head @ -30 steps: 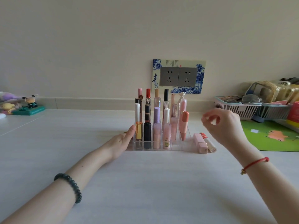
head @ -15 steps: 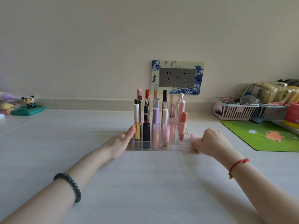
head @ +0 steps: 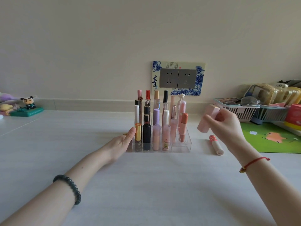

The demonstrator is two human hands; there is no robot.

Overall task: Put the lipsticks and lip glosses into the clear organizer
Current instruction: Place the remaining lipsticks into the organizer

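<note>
Pale pink lipstick (head: 203,125), faceted tube, tilted

Only one legible sign: a large dark-blue Chinese character 青 on the left side of the blue-and-white sticker (head: 154,69) framing the wall sockets. The smaller characters just under it and the fine vertical print along the sticker's top are too small to read. Print on the green box (head: 27,111) far left, the red tub (head: 294,114) far right and the front-row pink lip gloss (head: 166,141) label: unreadable.
</note>
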